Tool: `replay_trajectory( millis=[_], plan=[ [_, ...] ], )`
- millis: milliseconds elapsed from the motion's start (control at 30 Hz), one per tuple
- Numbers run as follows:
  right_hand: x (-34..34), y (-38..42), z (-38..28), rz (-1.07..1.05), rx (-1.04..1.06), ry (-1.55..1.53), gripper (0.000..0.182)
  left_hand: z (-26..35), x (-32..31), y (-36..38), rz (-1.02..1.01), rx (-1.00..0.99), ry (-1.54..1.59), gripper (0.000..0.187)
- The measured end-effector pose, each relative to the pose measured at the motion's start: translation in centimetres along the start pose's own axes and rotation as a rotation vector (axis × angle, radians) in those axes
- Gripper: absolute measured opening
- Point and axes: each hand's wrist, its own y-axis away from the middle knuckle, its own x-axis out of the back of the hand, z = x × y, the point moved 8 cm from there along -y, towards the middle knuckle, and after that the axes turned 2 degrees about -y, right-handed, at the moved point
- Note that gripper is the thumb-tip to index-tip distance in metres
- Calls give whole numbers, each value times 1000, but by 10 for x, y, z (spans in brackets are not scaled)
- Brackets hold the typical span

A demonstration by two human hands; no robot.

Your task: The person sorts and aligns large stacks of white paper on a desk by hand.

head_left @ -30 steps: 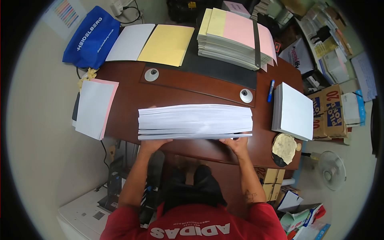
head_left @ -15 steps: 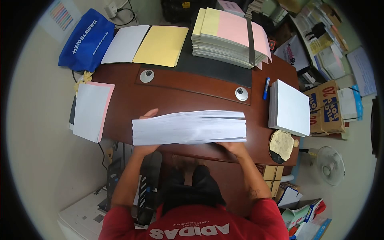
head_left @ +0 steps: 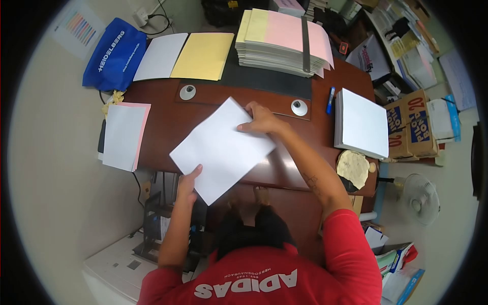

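A stack of white paper (head_left: 223, 152) is held at a slant over the front part of the brown desk, its top sheet facing up. My left hand (head_left: 188, 185) grips its near left edge, thumb on top and fingers hidden beneath. At the far right edge, my right hand (head_left: 260, 121) is closed on the same stack, its thumb lying on the top sheet. How thick the stack is does not show from this angle.
The desk (head_left: 157, 145) carries a white paper pile (head_left: 362, 122), a blue marker (head_left: 330, 100), a round cream pad (head_left: 353, 169), pink-edged sheets (head_left: 122, 134), yellow sheets (head_left: 204, 56) and a tall bundle (head_left: 282, 40) under a dark strip. A fan (head_left: 418, 199) stands right.
The stack was upright with its edges facing me; now it lies flatter and is turned at an angle. My right hand has moved from the near edge to the far right edge.
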Motion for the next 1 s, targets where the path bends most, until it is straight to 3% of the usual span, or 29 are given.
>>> replay_trajectory(
  millis=[33,100,133,200,233,333,367,433,500,533,600,633,700,733,767,800,833,867,900,933,1000],
  plan=[
    [4,8,5,2,0,-9,77,-8,1,2,22,28,37,57],
    [37,44,2,279,134,2,74,-21,6,12,67,49,68,57],
    [46,72,9,161,-72,-104,66,-27,8,21,104,60,106,57],
    [23,118,52,-97,-240,-245,59,-41,4,41,140,58,150,56],
    [-14,148,71,-356,-306,-414,64,-48,-2,48,154,57,198,55],
    [-114,236,89,-687,-481,-593,100,-78,-23,72,156,73,297,54],
    [-129,253,71,-666,-539,-792,102,-87,-29,80,165,69,291,54],
    [-175,248,57,-599,-547,-1451,88,-110,-49,97,155,113,372,51],
    [-160,232,43,-278,-517,-1621,68,-117,-56,117,199,34,317,56],
    [-158,230,43,-281,-512,-1628,68,-119,-60,124,114,42,424,66],
    [-145,228,60,-242,-549,-1328,53,-130,-44,132,7,114,641,92],
    [-135,225,65,-240,-540,-1319,53,-113,-39,135,-133,15,672,99],
    [-119,226,68,-295,-548,-1304,50,-86,-27,128,-229,68,674,107],
    [-109,226,70,-334,-519,-1273,53,-81,-17,110,-231,62,680,107],
    [-109,228,75,-339,-519,-1264,53,-89,-12,86,-291,155,466,103],
    [-101,227,78,-250,-391,-1071,56,-99,-9,73,-346,245,251,99],
    [-84,222,67,-161,-262,-876,59,-95,-16,70,-347,240,259,99],
    [-72,227,68,-172,-301,-477,66,-103,-16,64,-241,263,-31,89],
    [-73,227,69,-171,-297,-465,66,-106,-19,61,-133,279,-318,79],
    [-73,229,71,-122,-233,-446,68,-106,-20,62,-26,156,-267,66],
    [-81,227,79,-45,-50,-523,72,-101,-16,69,41,-49,-644,56]
  ],
)
